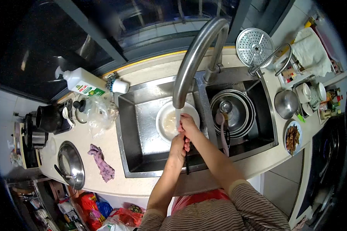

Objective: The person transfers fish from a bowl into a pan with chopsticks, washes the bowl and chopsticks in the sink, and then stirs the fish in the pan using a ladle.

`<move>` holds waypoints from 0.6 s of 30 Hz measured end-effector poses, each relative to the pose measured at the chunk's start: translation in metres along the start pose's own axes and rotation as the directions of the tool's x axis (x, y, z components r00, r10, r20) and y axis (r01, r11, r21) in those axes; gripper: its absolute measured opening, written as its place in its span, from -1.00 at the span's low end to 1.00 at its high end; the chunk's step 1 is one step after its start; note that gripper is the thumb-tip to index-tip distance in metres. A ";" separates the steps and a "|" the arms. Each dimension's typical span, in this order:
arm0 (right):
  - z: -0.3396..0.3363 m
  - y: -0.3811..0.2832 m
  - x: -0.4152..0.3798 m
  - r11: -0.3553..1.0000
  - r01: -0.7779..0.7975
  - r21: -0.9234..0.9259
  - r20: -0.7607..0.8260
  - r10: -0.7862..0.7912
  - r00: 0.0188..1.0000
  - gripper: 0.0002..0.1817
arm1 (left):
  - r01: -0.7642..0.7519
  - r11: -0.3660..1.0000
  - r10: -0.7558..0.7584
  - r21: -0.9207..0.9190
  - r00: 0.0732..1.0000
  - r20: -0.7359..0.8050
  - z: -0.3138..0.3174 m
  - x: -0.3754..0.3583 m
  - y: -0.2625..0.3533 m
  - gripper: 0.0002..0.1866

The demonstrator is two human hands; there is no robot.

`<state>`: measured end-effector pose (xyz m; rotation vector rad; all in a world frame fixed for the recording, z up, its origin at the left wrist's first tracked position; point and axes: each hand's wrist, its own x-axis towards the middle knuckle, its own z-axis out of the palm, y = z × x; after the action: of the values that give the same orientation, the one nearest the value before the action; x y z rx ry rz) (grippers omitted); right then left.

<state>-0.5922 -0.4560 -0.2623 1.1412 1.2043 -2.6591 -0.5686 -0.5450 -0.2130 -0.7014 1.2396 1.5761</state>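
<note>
My right hand (187, 125) is closed at the running water under the steel faucet (187, 63). My left hand (178, 145) is closed just below it, nearly touching it. A thin dark handle (187, 163) sticks out from beneath my left hand toward the sink's front edge; the rest of that tool is hidden. What my right fingers hold, if anything, is covered. Below both hands, a white bowl (161, 119) with cloudy water and pale pieces stands in the left basin of the steel sink (137, 152).
Metal bowls (235, 131) and long-handled brushes (220, 119) fill the right basin. On the left counter are a white pump bottle (85, 81), a plastic bag (98, 113), a purple cloth (101, 163) and a pot lid (71, 163). A plate of brown food (292, 139) stands at right.
</note>
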 end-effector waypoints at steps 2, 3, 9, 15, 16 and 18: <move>0.002 0.000 -0.008 0.998 0.040 -0.045 -0.040 -0.042 0.998 -0.93 | 0.007 0.999 -0.007 0.051 1.000 -0.001 -0.001 -0.001 0.008 -0.70; 0.007 0.002 -0.005 0.972 -0.012 -0.234 -0.143 -0.022 0.989 -0.83 | 0.030 0.998 -0.022 -0.058 0.990 0.139 -0.020 0.022 -0.003 -0.72; -0.001 0.008 -0.024 0.946 0.158 -0.281 -0.010 -0.168 0.986 -0.51 | -0.186 0.968 0.205 -0.171 0.973 0.102 -0.007 0.041 0.017 -0.70; 0.010 0.039 -0.030 0.837 0.535 -0.119 -0.114 -0.547 0.830 -0.52 | -0.258 0.959 0.272 -0.118 0.955 0.118 -0.006 0.065 0.043 -0.75; 0.011 0.036 -0.017 0.694 0.656 -0.296 -0.159 -0.714 0.682 -0.55 | -0.258 0.962 0.268 -0.089 0.953 0.142 -0.002 0.057 0.040 -0.76; 0.001 0.020 -0.010 0.973 0.217 0.080 -0.081 -0.211 0.974 -0.62 | -0.237 0.968 0.246 -0.077 0.959 0.141 0.012 0.042 0.027 -0.78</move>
<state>-0.5794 -0.4734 -0.2687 1.1923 1.3039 -2.8787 -0.6072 -0.5194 -0.2355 -0.4705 1.2057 1.8375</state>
